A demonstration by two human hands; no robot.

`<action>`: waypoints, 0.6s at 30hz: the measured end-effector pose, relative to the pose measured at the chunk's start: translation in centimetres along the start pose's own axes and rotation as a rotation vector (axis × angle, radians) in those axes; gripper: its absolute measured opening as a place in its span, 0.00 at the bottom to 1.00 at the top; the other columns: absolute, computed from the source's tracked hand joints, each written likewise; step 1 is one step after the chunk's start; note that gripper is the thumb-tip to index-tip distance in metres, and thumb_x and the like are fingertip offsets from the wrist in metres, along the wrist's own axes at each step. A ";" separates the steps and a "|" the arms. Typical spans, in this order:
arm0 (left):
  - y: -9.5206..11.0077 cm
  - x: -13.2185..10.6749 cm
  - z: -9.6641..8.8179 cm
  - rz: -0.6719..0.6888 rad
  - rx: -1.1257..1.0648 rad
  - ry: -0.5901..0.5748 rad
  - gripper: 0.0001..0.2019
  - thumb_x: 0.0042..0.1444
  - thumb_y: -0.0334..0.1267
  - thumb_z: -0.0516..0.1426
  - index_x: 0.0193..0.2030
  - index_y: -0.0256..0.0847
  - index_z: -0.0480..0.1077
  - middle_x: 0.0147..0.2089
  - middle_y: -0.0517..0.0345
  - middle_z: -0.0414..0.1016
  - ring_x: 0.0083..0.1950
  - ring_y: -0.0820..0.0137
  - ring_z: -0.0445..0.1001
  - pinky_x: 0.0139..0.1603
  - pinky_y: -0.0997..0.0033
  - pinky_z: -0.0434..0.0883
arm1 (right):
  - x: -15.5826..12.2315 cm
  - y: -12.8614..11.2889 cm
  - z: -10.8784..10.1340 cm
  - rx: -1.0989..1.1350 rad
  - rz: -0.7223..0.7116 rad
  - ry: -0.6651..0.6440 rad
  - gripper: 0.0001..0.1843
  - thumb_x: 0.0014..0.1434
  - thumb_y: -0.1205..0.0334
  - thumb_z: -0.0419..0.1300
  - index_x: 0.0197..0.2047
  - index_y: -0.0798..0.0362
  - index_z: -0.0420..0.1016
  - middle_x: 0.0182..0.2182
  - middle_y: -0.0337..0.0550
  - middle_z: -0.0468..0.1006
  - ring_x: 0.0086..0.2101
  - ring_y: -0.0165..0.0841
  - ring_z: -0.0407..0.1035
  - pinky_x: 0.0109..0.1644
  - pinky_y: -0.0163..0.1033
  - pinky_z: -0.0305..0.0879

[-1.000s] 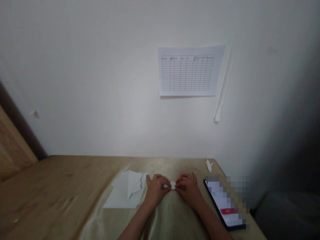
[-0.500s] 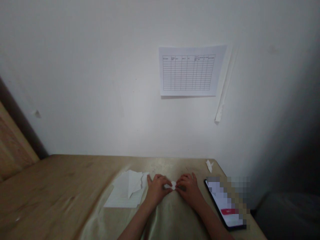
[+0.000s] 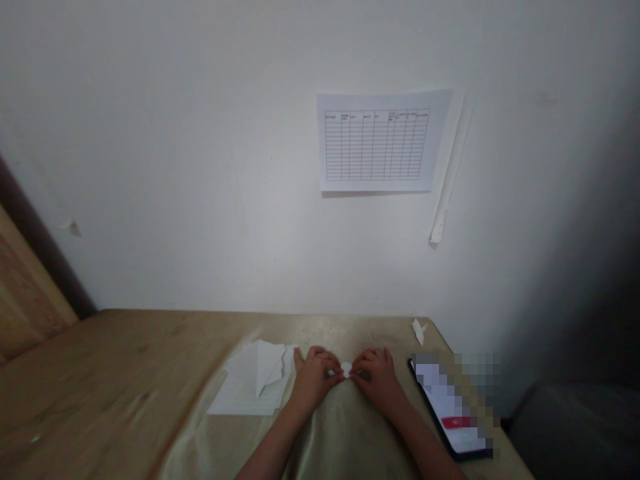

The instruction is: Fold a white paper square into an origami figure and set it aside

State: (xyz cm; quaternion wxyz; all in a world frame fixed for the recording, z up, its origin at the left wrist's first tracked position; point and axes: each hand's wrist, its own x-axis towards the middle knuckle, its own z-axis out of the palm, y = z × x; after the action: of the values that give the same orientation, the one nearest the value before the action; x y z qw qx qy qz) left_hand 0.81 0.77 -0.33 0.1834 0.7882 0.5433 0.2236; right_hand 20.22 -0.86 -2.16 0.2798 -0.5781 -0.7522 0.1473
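A small white piece of paper sits between my two hands, just above or on the cloth-covered table. My left hand pinches its left side between thumb and fingers. From the other side, my right hand pinches the right edge, wrist low and fingers curled. The fingertips hide part of the piece, so its exact folds cannot be made out. Just left of my left hand lie lined paper sheets, with a folded, torn-edged paper on top.
A phone with its screen lit lies at the right edge of the table. Behind it is a paper scrap. The white wall rises at the back, bearing a printed table sheet. A wooden panel stands far left.
Both hands stay almost in place, still pinching the small white paper. Its visible outline differs slightly as the fingertips shift a little around it.
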 end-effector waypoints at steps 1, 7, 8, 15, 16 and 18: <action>0.1 0.0 0.0 -0.006 0.004 -0.005 0.02 0.54 0.44 0.64 0.33 0.54 0.81 0.47 0.60 0.83 0.60 0.55 0.66 0.66 0.25 0.30 | 0.0 0.0 0.1 -0.004 0.018 0.001 0.07 0.59 0.62 0.61 0.36 0.42 0.81 0.42 0.36 0.81 0.53 0.38 0.66 0.69 0.55 0.33; 0.3 0.0 -0.1 -0.073 -0.004 -0.009 0.02 0.54 0.43 0.63 0.32 0.53 0.79 0.47 0.63 0.82 0.60 0.57 0.66 0.66 0.27 0.33 | 0.1 -0.2 0.4 0.005 0.073 0.024 0.06 0.59 0.60 0.61 0.35 0.44 0.80 0.43 0.39 0.81 0.53 0.40 0.66 0.68 0.56 0.35; 0.3 0.1 -0.1 -0.082 -0.015 -0.005 0.02 0.54 0.42 0.63 0.32 0.53 0.79 0.48 0.63 0.82 0.60 0.57 0.66 0.66 0.27 0.34 | 0.1 -0.2 0.4 0.016 0.080 0.031 0.06 0.59 0.60 0.61 0.35 0.44 0.80 0.43 0.39 0.81 0.53 0.40 0.66 0.68 0.56 0.34; 0.2 0.1 0.1 -0.090 -0.039 0.019 0.02 0.53 0.42 0.63 0.33 0.52 0.78 0.47 0.63 0.82 0.61 0.56 0.66 0.65 0.26 0.34 | 0.2 -0.4 0.3 0.054 0.114 0.035 0.07 0.60 0.60 0.59 0.34 0.45 0.80 0.44 0.40 0.81 0.53 0.40 0.66 0.68 0.59 0.32; 0.2 0.0 0.1 -0.089 -0.039 0.023 0.02 0.53 0.43 0.63 0.33 0.52 0.78 0.47 0.63 0.82 0.61 0.56 0.66 0.65 0.26 0.33 | 0.2 -0.4 0.3 0.053 0.115 0.030 0.07 0.60 0.60 0.59 0.34 0.45 0.80 0.44 0.40 0.81 0.53 0.40 0.65 0.68 0.59 0.32; 0.2 0.0 0.2 -0.091 -0.036 0.018 0.03 0.54 0.45 0.62 0.33 0.52 0.78 0.48 0.62 0.82 0.61 0.56 0.65 0.65 0.26 0.33 | 0.1 -0.3 0.3 0.051 0.116 0.027 0.07 0.60 0.59 0.59 0.34 0.45 0.79 0.44 0.40 0.80 0.53 0.40 0.65 0.68 0.59 0.31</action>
State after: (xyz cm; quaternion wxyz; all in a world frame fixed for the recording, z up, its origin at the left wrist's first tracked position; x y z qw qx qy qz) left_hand 1.05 0.73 -0.35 0.2026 0.7572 0.5760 0.2318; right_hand 19.74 -0.79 -2.18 0.2957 -0.6154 -0.7095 0.1744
